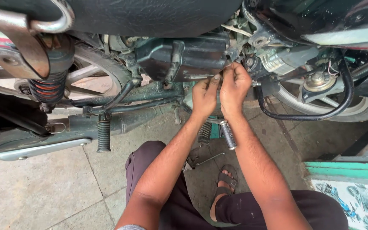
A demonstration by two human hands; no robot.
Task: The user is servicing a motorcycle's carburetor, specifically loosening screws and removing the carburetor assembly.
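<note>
Two hands worked side by side at upper centre of the frame, beneath the motorcycle's seat. Left hand [204,94] was curled, fingertips pinched on a thin metal rod [201,77] at the lower edge of the black side box [179,59]. Right hand [234,85] was clenched against the engine casing [277,59]; what it gripped could not be told. Ribbed footpeg [103,136] sat lower left; rear shock spring [47,87] upper left.

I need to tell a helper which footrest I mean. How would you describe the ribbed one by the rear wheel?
Start at the motorcycle's rear wheel. Below it hangs a black ribbed footrest, pointing straight down. The other ribbed peg, under the hands, is grey and slanted.
</note>
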